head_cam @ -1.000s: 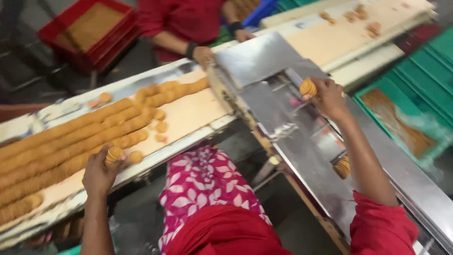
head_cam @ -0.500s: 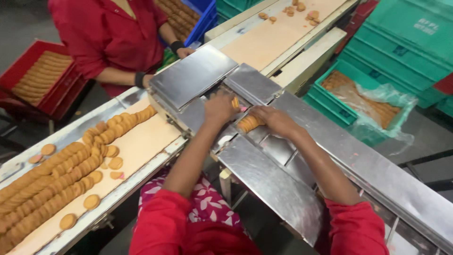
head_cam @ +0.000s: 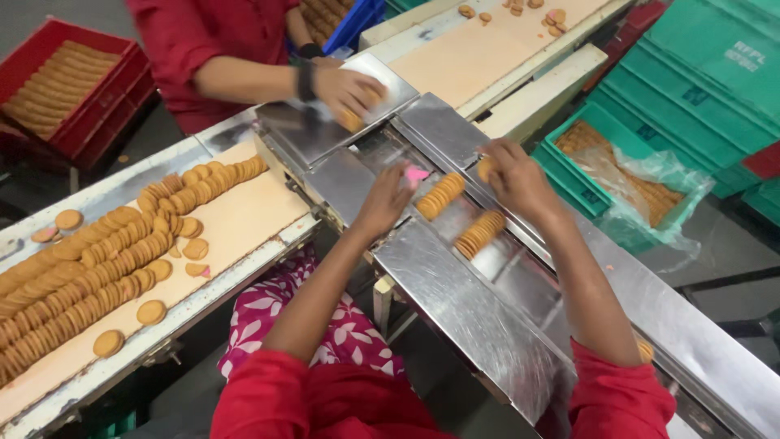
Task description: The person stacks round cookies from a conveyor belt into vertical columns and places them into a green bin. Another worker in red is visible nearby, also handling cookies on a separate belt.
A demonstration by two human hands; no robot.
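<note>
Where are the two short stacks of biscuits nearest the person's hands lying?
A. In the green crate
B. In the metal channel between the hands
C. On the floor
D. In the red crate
B: both stacks lie on their edges in the metal channel, between the left hand and the right hand.

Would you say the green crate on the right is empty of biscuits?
No, the green crate holds rows of biscuits inside a clear plastic liner.
</note>
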